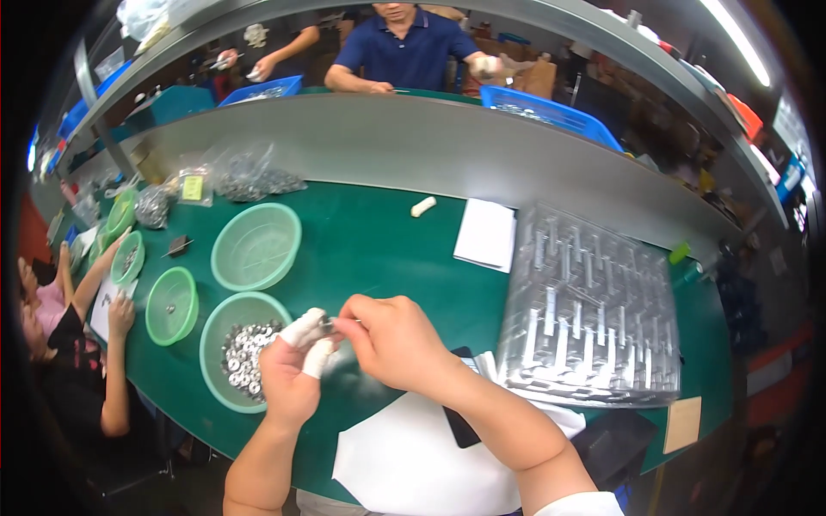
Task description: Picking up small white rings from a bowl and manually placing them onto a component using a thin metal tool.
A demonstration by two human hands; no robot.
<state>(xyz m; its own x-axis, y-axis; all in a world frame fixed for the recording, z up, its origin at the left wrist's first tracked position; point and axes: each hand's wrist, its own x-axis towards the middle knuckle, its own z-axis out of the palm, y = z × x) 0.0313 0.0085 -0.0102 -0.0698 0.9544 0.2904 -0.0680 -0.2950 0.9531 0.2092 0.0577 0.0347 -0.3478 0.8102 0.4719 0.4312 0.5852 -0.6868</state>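
Observation:
White finger covers wrap the thumb and fingertips of my left hand [288, 374], which pinches a small dark metal part [328, 326]. Against that part, my right hand [396, 340] has its thumb and forefinger pressed together. What they grip is too small to make out; a thin shiny tip shows beside them. Close to my left hand stands a light green bowl [212, 383] holding many small round metal parts [243, 365]. Behind it is a larger-looking green bowl [256, 245], and a smaller one [162, 320] to the left contains a small piece.
Stacked clear plastic trays [594, 318] occupy the right side. White sheets [404, 464] and a dark phone [465, 426] lie under my right forearm. Bagged metal parts [258, 176] sit at the back left. Co-workers are at the left and across the metal partition [387, 142].

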